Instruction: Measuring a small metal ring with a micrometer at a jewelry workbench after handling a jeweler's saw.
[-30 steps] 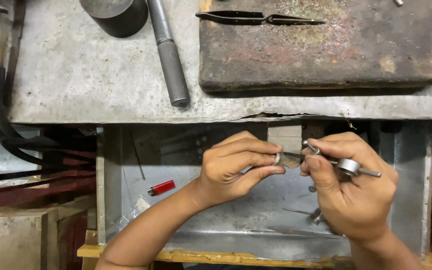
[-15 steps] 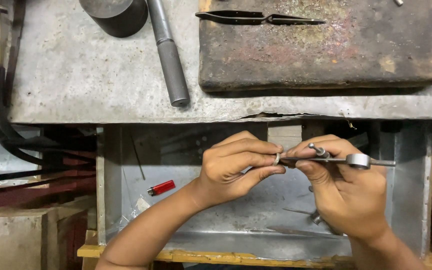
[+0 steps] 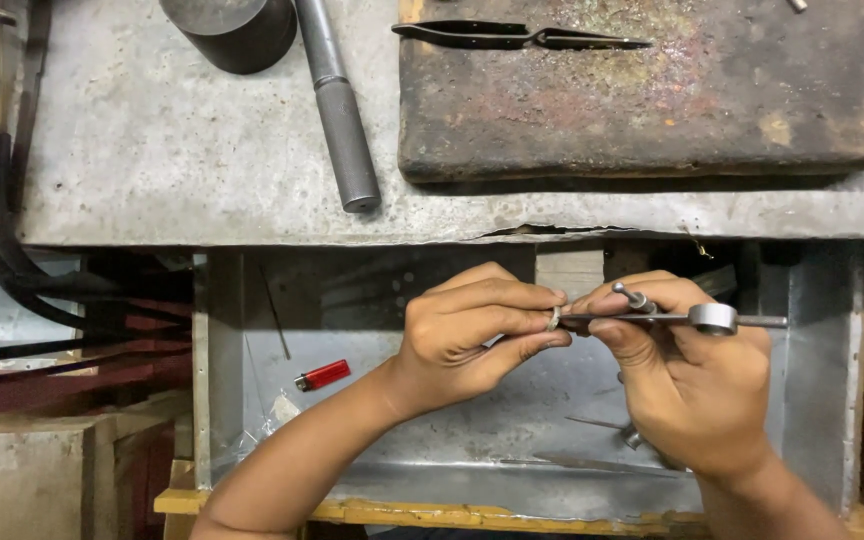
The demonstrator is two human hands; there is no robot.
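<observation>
My left hand [image 3: 467, 335] pinches a small silver ring [image 3: 553, 318] between thumb and fingers, over an open metal tray. My right hand [image 3: 687, 385] grips a slim metal tool [image 3: 714, 319] with a round knob and a side screw. The tool lies level, its thin tip touching the ring. Both hands meet just below the bench edge.
The metal tray [image 3: 222, 400] holds a red lighter [image 3: 323, 376] and some thin metal pieces. Above lies a grey bench top [image 3: 172, 160] with a steel mandrel [image 3: 342, 130], a dark cylinder [image 3: 232, 30], a charred block [image 3: 652, 100] and tweezers [image 3: 522, 38]. Black hoses [image 3: 2, 230] hang at left.
My right hand turned the tool from tilted to level and brought its tip against the ring. My left hand stayed in place.
</observation>
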